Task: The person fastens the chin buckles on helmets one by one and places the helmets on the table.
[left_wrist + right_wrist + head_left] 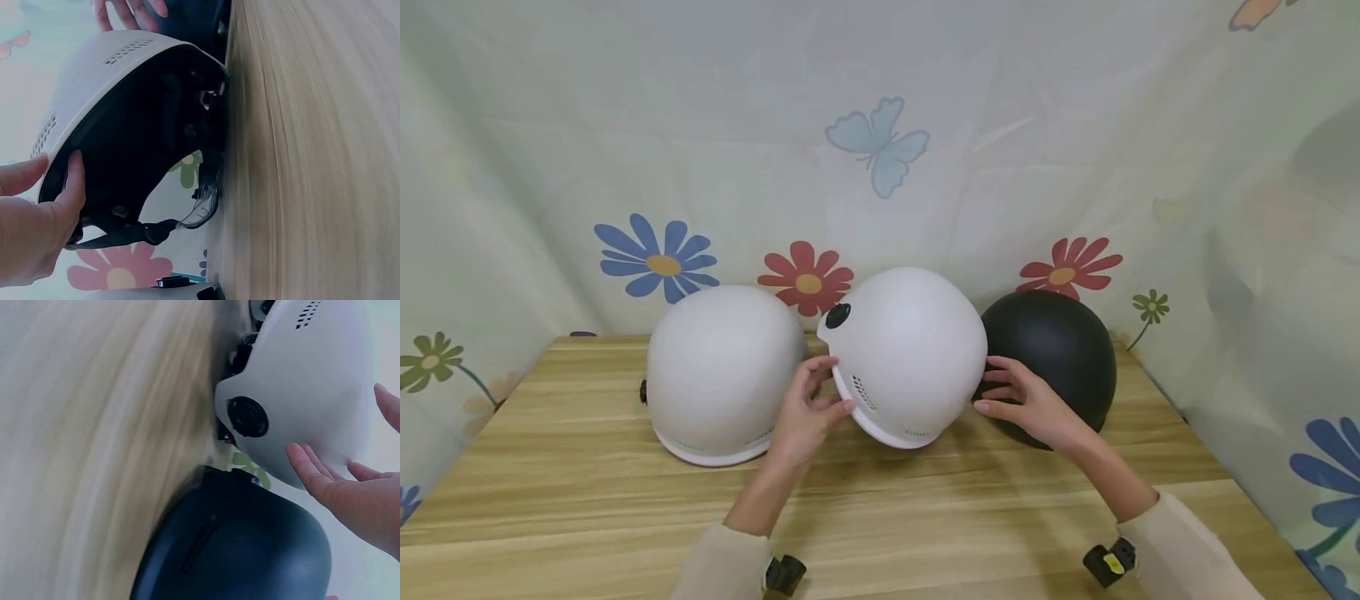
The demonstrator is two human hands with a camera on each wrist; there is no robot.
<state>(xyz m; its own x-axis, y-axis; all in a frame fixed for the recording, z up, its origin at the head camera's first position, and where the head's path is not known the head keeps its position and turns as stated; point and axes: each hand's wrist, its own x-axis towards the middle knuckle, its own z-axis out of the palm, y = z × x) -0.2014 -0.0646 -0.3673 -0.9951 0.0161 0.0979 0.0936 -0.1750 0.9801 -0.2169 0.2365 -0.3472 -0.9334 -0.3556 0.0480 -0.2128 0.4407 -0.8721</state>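
A white helmet (913, 350) with a black round knob and small vent holes is tilted in the middle, its left side raised. My left hand (805, 412) pinches its rim; in the left wrist view the thumb and fingers lie on either side of the edge. The dark inside and a black chin strap (122, 236) show there. My right hand (1033, 408) is at the helmet's right side with fingers extended, and whether they touch the shell I cannot tell. Another white helmet (722, 367) sits on the left, and a black helmet (1056, 358) on the right, partly behind my right hand.
All three helmets are on a wood-grain table (895, 533). Close behind them hangs a pale curtain (715, 150) printed with flowers and a butterfly. It also borders the table on both sides.
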